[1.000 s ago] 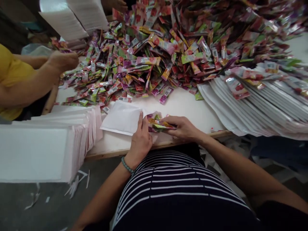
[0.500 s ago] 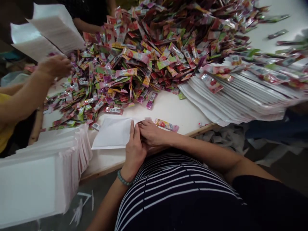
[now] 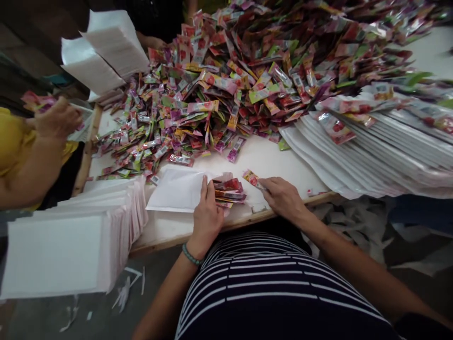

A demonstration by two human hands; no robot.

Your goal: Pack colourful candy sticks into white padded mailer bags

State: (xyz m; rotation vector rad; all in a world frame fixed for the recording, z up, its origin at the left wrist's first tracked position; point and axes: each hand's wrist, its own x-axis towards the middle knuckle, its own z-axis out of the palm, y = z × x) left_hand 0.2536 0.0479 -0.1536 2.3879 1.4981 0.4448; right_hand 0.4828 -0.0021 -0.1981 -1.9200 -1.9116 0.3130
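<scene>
A white padded envelope lies on the table in front of me. Several red and purple candy sachets stick out of its right-hand end. At that end my left hand grips the envelope, fingers stretched over its edge and a green braided bracelet at the wrist. To the right, my right hand pinches a single yellow and red sachet just above the table, apart from the envelope.
A heap of sachets covers the table's back. Stacked envelopes lie at right under loose sachets; another envelope stack stands at front left. A co-worker's hand holds sachets at left. The wooden table edge runs before me.
My right hand has moved right, away from the envelope's opening, and now holds the single sachet. The protruding sachets have come into view. The co-worker's hand has moved back with sachets.
</scene>
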